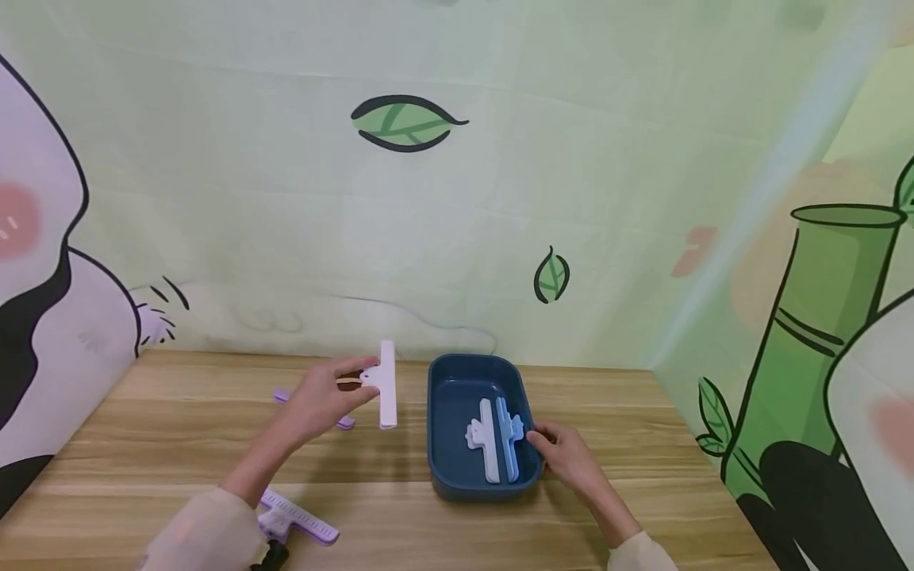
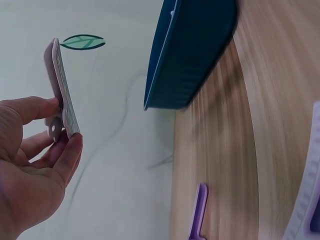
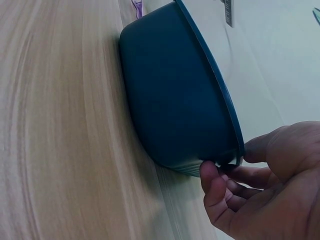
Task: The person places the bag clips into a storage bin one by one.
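My left hand (image 1: 324, 400) pinches a pale pinkish-white bag clip (image 1: 387, 385) by its handle, held up above the table to the left of a dark blue bin (image 1: 443, 444). In the left wrist view the same clip (image 2: 64, 90) shows edge-on between thumb and fingers. My right hand (image 1: 569, 458) grips the bin's right rim, thumb on top and fingers under it, as the right wrist view shows on the bin wall (image 3: 175, 90). Inside the bin, a white clip (image 1: 489, 441) and a light blue clip (image 1: 508, 440) lie side by side.
A purple clip (image 1: 346, 423) lies behind my left hand, partly covered by it. Nearer the front edge lies another purple clip (image 1: 303, 519), partly hidden by my left sleeve (image 1: 207, 531). A cloth printed with leaves (image 1: 407, 124) rises behind the wooden table (image 1: 385, 515).
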The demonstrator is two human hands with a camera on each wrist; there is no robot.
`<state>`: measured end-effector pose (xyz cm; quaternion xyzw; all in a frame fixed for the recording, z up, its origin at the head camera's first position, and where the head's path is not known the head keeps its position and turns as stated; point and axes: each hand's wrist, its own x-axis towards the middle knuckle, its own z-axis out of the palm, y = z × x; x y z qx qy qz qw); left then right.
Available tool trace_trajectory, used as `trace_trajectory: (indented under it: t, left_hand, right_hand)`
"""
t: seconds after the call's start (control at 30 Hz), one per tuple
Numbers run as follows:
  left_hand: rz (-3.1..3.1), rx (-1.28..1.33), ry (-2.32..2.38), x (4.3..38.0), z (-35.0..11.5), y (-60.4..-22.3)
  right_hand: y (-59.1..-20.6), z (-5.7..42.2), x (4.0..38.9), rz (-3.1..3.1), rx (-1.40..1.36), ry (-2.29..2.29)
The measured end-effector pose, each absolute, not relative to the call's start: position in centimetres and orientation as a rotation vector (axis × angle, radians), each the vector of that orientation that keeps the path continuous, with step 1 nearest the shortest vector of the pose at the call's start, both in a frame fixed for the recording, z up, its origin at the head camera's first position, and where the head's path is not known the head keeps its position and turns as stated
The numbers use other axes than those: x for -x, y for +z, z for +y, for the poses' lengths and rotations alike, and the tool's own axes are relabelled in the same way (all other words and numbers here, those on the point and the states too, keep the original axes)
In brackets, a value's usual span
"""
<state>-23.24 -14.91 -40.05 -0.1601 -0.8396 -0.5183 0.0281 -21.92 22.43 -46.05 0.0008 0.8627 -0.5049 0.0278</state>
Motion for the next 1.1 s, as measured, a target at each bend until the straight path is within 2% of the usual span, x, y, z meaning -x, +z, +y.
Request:
trace_trajectory:
  t: [0.53,1.1]
  left_hand:
    - [-2.533,0.631,-1.631,24.2,-11.0,-41.5]
    - [-2.619,0.556,-1.673,25.1,-6.8,-43.0]
  right_hand:
    - [-46.1,22.7,21.9,2.683,0.007,-1.498]
    - [-46.3,22.7,22.1,2.684,0.014,-1.492]
